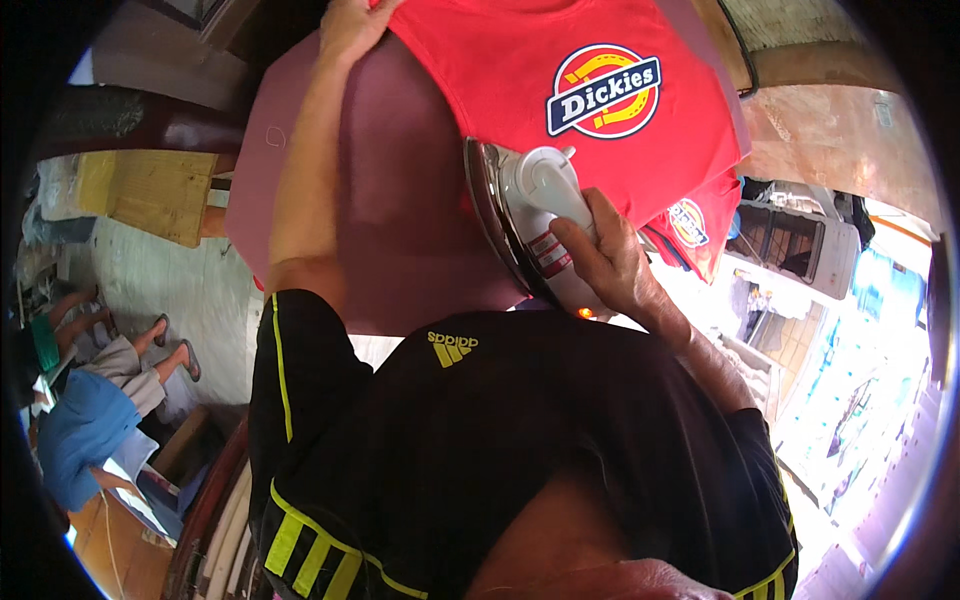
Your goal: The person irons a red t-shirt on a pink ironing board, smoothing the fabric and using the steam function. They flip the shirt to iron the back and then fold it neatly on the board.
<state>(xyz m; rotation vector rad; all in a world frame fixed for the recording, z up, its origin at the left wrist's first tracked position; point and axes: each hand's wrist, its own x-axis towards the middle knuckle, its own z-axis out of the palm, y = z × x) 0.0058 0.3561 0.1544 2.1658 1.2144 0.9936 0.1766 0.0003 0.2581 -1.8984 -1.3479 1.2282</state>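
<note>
My right hand (620, 262) is closed round the handle of a white and grey clothes iron (548, 195) with a shiny metal rim. A small orange light glows at its heel. The iron lies at the lower left edge of a red T-shirt (690, 130) with a round yellow and blue print. Farther off, at the top of the view, my left hand (352, 28) pinches the shirt's far left edge; some of its fingers are cut off by the frame. Under the shirt is a maroon padded ironing surface (410, 230), whose near edge is by my body.
A second small printed patch (688, 222) shows on red cloth hanging at the right edge. Beyond it stands a white box-shaped appliance (800, 245). At the left are a wooden board (160, 195) and a seated person in a blue top (85, 430).
</note>
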